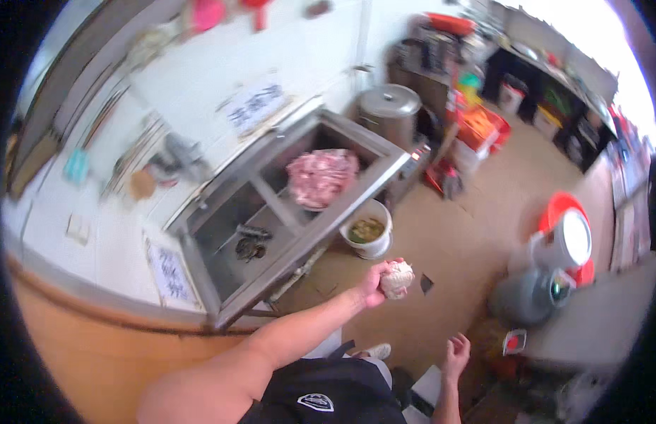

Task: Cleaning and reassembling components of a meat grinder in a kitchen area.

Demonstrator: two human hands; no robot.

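Observation:
My left hand [374, 283] is stretched out ahead over the floor, its fingers wrapped round a pale, wrinkled, rounded lump [397, 280]. Blur keeps me from telling what the lump is made of. Lower and to the right, my right hand [456, 355] hangs beside my body with fingers loosely bent and apart, holding nothing. Left of my outstretched hand stands a two-basin metal sink [275, 203]. Pink raw meat [322, 178] is heaped in its far basin. A dark metal object [251, 242], unclear in shape, lies in the near basin.
By the sink stand a white bucket [376, 244] with greenish-yellow scraps and a large lidded metal pot [391, 103]. At right are a grey gas cylinder [523, 297], a white-lidded bucket [574, 237] and red basins [559, 208]. Orange and red containers [477, 128] stand farther back.

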